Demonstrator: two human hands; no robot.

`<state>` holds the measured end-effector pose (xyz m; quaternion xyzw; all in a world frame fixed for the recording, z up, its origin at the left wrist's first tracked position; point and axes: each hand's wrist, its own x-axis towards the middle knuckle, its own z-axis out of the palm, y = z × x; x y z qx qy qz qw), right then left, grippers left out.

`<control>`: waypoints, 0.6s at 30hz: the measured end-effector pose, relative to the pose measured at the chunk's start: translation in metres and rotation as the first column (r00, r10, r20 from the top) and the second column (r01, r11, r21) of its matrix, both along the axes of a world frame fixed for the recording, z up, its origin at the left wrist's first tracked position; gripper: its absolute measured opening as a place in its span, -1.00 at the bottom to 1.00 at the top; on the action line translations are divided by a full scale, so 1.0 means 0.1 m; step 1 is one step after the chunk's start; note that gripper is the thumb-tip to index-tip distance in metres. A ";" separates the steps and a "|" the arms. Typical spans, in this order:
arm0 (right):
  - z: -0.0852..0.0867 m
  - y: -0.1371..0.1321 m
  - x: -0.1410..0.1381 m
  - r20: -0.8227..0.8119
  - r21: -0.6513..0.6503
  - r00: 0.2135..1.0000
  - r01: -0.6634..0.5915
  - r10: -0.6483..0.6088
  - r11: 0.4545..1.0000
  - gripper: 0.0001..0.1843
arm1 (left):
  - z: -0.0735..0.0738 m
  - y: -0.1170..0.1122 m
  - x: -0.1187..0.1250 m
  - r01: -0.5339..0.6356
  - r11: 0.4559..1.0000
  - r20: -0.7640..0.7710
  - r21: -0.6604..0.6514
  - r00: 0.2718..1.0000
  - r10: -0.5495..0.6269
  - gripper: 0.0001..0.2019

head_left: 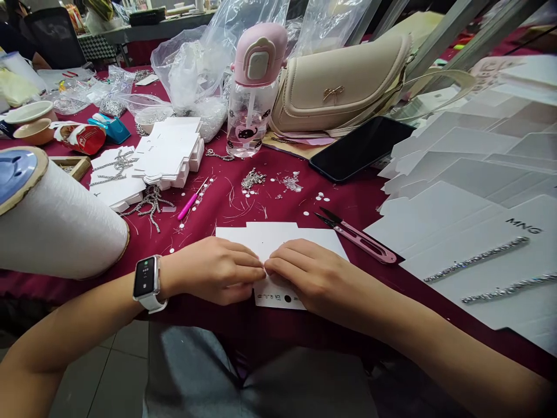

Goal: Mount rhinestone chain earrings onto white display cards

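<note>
1. Left hand [226,270] and right hand [311,270]: fingers bent, fingertips meeting on the white die-cut card [272,235]; whether they pinch anything, I cannot tell.
2. That card lies on the maroon tablecloth [348,197], under both hands.
3. Left of the card: thread cone [73,223].
4. Right: pink-handled thread snips [365,242].
5. Beyond: silver bead pile [253,180], smartphone [361,148], pink-lidded bottle [259,98], cream handbag [348,87].

We record one white printed card [278,233] beneath our left hand [221,270] and right hand [311,273], fingertips [256,272] together over it; beside its right edge, pink thread snips [364,241]; beyond, a magenta-handled tool [188,206], pink-lidded water bottle [256,96], black smartphone [363,146]; at left, one white thread spool [72,217].
</note>
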<state>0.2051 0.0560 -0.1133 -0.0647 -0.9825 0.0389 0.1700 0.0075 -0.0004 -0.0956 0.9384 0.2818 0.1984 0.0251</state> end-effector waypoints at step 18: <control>-0.02 0.04 -0.03 -0.076 -0.153 0.997 -0.039 0.028 0.987 -0.83 | 0.77 -0.68 0.32 -0.177 0.955 -0.174 -0.238 0.975 0.137 -0.69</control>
